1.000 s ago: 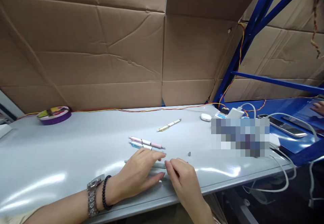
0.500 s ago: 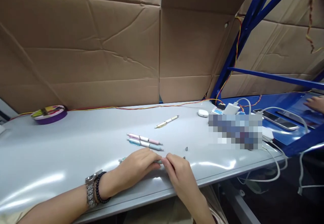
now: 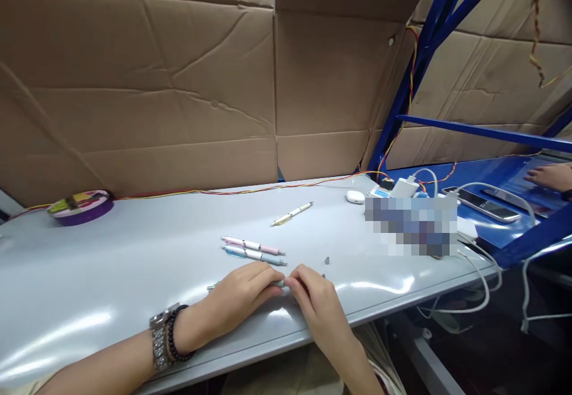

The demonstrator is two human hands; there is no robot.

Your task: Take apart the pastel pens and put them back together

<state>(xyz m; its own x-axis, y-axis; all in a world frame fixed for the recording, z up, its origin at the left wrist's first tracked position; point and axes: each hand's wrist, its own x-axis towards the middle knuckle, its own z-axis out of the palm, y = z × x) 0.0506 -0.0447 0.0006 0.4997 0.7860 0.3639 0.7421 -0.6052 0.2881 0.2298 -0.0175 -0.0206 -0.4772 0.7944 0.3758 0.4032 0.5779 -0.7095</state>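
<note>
My left hand (image 3: pixel 243 292) is wrapped round a pale green pen (image 3: pixel 277 283). The pen's rear end pokes out behind the hand, while most of the barrel is hidden under the fingers. Thumb and forefinger of my right hand (image 3: pixel 316 297) pinch the pen's front end. Just beyond the hands, a pink-and-white pen (image 3: pixel 268 249) and a blue-and-white pen (image 3: pixel 250 254) lie side by side. Farther back is a cream-and-white pen (image 3: pixel 292 214). A small grey cone-shaped piece (image 3: pixel 327 260) rests near my right hand, and another tiny piece (image 3: pixel 323 275) shows at its knuckles.
On the grey table (image 3: pixel 156 240), a purple-edged roll of tape (image 3: pixel 84 209) lies at the back left. A white case (image 3: pixel 355 197), a charger (image 3: pixel 404 187), cables and a blurred patch occupy the right. Another person's hand (image 3: pixel 552 177) is at the far right, near phones (image 3: pixel 485 205).
The view has shifted slightly. Both hands keep their hold on the pen; its rear end looks turned, as the green clip seen before is now hardly visible.
</note>
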